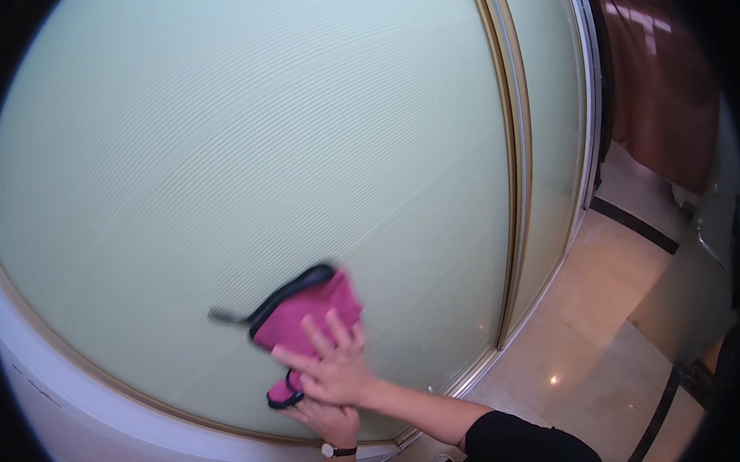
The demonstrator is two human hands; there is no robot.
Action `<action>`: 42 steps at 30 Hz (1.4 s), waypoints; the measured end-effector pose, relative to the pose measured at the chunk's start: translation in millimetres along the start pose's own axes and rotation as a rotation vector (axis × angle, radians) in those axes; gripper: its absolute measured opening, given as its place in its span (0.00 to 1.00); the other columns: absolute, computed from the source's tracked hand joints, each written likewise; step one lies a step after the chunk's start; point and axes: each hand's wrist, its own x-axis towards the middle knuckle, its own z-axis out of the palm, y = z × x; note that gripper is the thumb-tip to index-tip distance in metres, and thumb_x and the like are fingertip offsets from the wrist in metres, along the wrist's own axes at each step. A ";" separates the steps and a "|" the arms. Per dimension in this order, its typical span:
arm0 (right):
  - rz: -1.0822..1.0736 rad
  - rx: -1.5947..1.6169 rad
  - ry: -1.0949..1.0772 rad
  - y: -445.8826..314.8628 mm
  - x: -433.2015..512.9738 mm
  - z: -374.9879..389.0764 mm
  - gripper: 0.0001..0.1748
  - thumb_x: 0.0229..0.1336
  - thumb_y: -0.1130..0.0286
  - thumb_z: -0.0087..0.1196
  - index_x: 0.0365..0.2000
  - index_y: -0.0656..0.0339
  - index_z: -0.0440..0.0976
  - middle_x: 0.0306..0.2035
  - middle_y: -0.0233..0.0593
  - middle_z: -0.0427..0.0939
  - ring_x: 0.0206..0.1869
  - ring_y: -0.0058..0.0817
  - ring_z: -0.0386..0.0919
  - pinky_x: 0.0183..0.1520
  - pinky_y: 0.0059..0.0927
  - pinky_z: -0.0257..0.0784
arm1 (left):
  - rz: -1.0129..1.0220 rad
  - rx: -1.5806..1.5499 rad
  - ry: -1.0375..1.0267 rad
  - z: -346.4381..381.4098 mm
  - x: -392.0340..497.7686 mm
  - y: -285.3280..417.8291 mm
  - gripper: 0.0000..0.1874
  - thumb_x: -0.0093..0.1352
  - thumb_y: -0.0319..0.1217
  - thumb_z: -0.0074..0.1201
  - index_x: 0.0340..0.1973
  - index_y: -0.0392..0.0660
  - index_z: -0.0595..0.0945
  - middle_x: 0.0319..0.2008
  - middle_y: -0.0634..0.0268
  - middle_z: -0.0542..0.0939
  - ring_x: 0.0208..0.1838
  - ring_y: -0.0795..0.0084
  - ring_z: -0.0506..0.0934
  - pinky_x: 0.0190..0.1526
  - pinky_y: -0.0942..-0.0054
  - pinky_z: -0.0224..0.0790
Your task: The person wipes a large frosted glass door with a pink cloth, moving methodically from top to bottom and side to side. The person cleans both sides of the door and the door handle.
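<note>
A pink cloth with black edging lies bunched against a large ribbed, frosted glass panel. A dark strip trails from its left side. My right hand presses it to the glass, palm down and fingers spread. Below, partly covered by the right hand, is my left hand, at the cloth's narrow lower end; its fingers are partly hidden, so its grip does not show. A wristwatch with a dark strap circles the left wrist. Both the cloth and right fingers look blurred.
Gold-coloured metal framing divides the main panel from a second glass panel. A white ledge curves along the lower left. Shiny tiles cover the floor at right, with dark border strips. Reddish-brown fabric hangs at upper right.
</note>
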 end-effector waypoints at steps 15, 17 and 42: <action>-0.035 0.124 -0.260 42.3 -50.9 21.8 0.26 0.51 0.43 0.55 0.44 0.49 0.79 0.51 0.33 0.76 0.62 0.35 0.65 0.72 0.49 0.47 | 0.038 0.010 -0.048 9.9 -13.7 4.7 0.32 0.64 0.33 0.52 0.60 0.29 0.65 0.58 0.33 0.65 0.62 0.32 0.60 0.64 0.38 0.48; 0.177 0.014 -0.196 93.5 -57.9 -4.0 0.27 0.48 0.45 0.58 0.44 0.50 0.78 0.51 0.37 0.75 0.63 0.39 0.64 0.70 0.53 0.48 | -0.034 -0.002 -0.355 38.9 -1.1 36.6 0.30 0.64 0.33 0.53 0.58 0.30 0.68 0.53 0.35 0.69 0.59 0.33 0.65 0.62 0.38 0.53; 0.809 0.306 -0.193 392.7 -213.5 -416.5 0.18 0.40 0.72 0.63 0.36 0.61 0.71 0.41 0.41 0.75 0.48 0.34 0.73 0.52 0.32 0.69 | 0.261 -1.114 -0.850 249.4 -57.7 463.8 0.33 0.57 0.23 0.62 0.58 0.36 0.68 0.52 0.46 0.75 0.56 0.53 0.75 0.59 0.60 0.66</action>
